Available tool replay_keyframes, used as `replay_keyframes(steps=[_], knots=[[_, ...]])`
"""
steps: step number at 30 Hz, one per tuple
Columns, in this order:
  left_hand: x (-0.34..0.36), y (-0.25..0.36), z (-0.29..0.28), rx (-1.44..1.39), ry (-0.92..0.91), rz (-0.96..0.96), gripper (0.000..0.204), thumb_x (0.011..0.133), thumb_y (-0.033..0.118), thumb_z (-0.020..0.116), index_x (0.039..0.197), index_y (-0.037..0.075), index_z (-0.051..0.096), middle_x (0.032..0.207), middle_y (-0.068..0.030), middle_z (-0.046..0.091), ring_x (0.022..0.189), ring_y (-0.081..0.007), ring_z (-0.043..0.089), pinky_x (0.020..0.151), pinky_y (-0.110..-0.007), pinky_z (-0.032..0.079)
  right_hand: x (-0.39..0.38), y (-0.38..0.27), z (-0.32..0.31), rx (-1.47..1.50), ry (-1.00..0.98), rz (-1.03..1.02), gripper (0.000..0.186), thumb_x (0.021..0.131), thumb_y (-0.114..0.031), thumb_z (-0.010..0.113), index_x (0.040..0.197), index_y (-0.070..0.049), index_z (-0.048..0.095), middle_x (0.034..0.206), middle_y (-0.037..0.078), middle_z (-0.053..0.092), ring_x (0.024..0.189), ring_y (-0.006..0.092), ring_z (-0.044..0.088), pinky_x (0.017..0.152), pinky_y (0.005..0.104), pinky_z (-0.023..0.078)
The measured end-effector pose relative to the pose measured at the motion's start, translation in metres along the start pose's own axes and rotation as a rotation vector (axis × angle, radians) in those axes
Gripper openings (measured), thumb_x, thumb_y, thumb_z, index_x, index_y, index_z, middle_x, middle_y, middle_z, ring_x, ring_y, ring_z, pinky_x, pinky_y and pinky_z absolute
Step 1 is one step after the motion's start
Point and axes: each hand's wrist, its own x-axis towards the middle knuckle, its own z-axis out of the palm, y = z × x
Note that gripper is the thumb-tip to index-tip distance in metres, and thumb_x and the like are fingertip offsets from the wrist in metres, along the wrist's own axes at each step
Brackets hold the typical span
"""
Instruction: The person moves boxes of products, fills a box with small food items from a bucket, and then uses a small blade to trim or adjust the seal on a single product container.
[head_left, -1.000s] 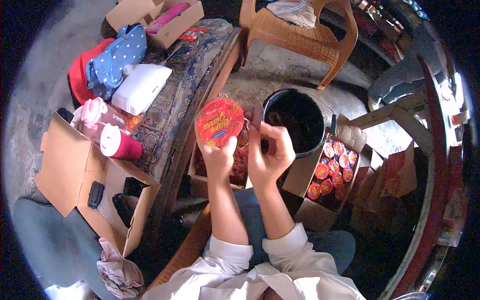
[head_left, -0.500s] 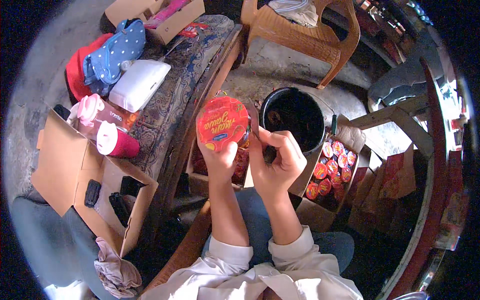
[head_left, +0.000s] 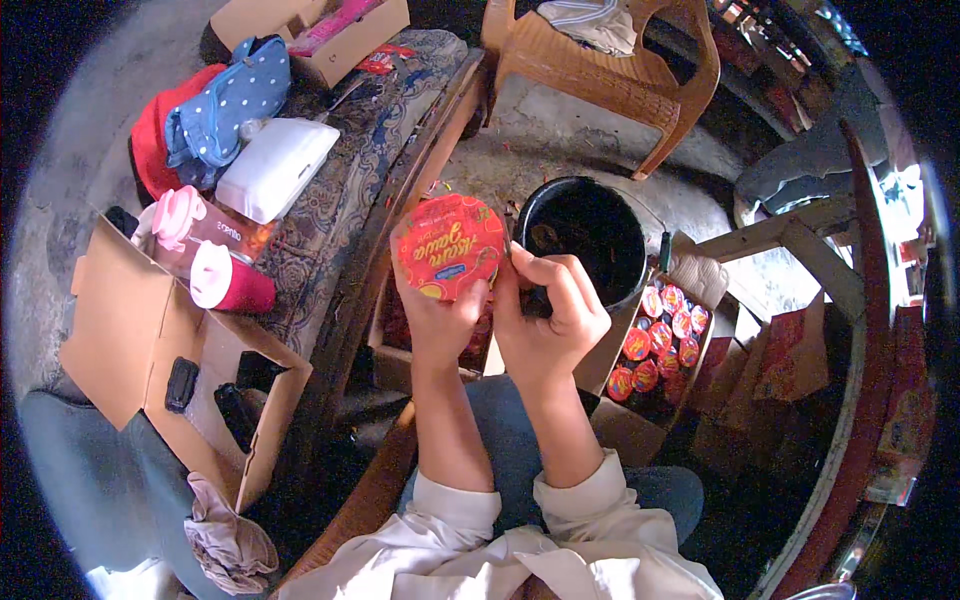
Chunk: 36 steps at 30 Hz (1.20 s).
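Observation:
My left hand (head_left: 445, 325) grips a round tub (head_left: 450, 245) with a red printed lid. The lid faces up toward me, and the tub's sides are mostly hidden beneath it. Just right of the rim, my right hand (head_left: 550, 315) is closed in a pinch, thumb and forefinger pressed together. Something thin and dark shows at those fingertips, too small to name. Beyond my right hand stands a black bucket (head_left: 628, 225) with dark residue inside. Lower right, a cardboard carton (head_left: 612, 372) holds several red-lidded tubs (head_left: 660, 335).
On the left, a patterned bench (head_left: 345, 180) carries a white lidded box (head_left: 278, 170), a blue polka-dot cloth (head_left: 225, 115) and a pink tumbler (head_left: 245, 285). An open cardboard box (head_left: 120, 330) sits nearer me. Ahead is a brown plastic chair (head_left: 590, 85); a wooden frame (head_left: 825, 265) stands right.
The lid has turned and tilted slightly in my left hand. My right hand's fingertips have shifted up a little along the rim, still pinched.

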Motion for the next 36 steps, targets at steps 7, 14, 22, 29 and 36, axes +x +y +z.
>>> replay_keyframes(steps=[7,14,22,29,36], knots=[[-0.001,0.004,0.003,-0.031,-0.035,-0.003,0.062,0.059,0.006,0.064,0.112,0.002,0.032,0.104,-0.0098,0.048,0.096,-0.0168,0.050,0.083,-0.030,0.042,0.009,0.002,-0.002,-0.073,-0.075,0.026,0.012,0.060,0.009,0.064,0.068,0.001,0.058,0.060,0.009,0.056,0.052,0.0139,0.055,0.050,0.0215,0.043],[0.002,0.005,-0.005,0.013,-0.042,-0.030,0.058,0.060,0.006,0.060,0.112,0.001,0.034,0.103,-0.0104,0.050,0.095,-0.0182,0.052,0.082,-0.030,0.043,0.007,0.013,0.002,0.194,-0.138,0.200,0.014,0.060,0.006,0.063,0.072,-0.001,0.059,0.066,0.010,0.059,0.059,0.0192,0.059,0.052,0.0243,0.045],[0.002,0.005,-0.004,-0.018,-0.009,-0.030,0.056,0.061,0.002,0.056,0.112,0.001,0.034,0.103,-0.0105,0.050,0.094,-0.0179,0.052,0.081,-0.030,0.044,-0.002,0.012,-0.004,0.211,-0.102,0.240,0.012,0.061,0.006,0.063,0.069,0.000,0.058,0.065,0.011,0.059,0.059,0.0190,0.060,0.054,0.0241,0.045],[0.003,0.003,-0.003,0.029,-0.070,-0.030,0.057,0.061,-0.001,0.054,0.113,0.002,0.033,0.103,-0.0098,0.049,0.094,-0.0176,0.052,0.082,-0.030,0.043,0.004,0.007,-0.006,0.084,-0.127,0.145,0.013,0.060,0.007,0.063,0.069,-0.001,0.058,0.063,0.010,0.058,0.058,0.0197,0.059,0.053,0.0244,0.046],[0.000,0.008,-0.004,-0.009,-0.026,-0.110,0.061,0.059,-0.002,0.055,0.115,0.002,0.032,0.105,-0.0091,0.048,0.097,-0.0174,0.050,0.084,-0.030,0.042,0.007,0.006,0.002,0.076,-0.114,0.111,0.013,0.061,0.007,0.063,0.069,-0.001,0.058,0.063,0.009,0.058,0.056,0.0166,0.058,0.051,0.0233,0.045]])
